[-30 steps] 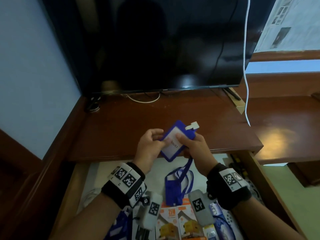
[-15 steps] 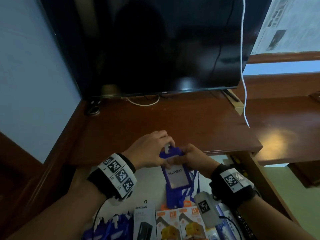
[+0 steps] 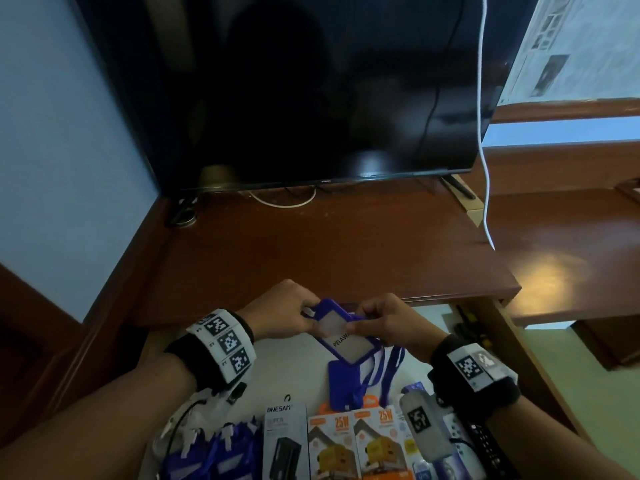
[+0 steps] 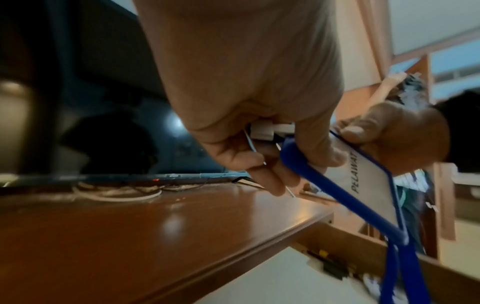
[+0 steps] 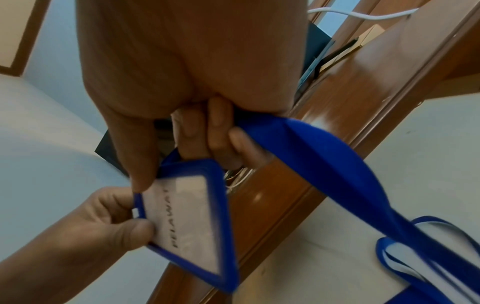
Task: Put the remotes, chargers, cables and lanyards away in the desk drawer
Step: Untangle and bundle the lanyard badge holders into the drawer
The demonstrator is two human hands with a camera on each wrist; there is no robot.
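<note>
1. Left hand [image 3: 282,315] pinches the clip end of the blue badge holder [image 3: 341,336]; right hand [image 3: 388,323] pinches its side, strap [image 5: 324,156] trailing through the fingers
2. Holder hangs over the open drawer [image 3: 298,362], just in front of the desk edge [image 3: 346,296]
3. Judgement: lower it flat beside the other holder [image 3: 346,386], tuck strap loops inside so nothing snags at closing

Bare forearms; black wristbands [image 3: 476,379] with white square-code tags; grey tagged camera pod [image 3: 424,426] under right wrist
</note>
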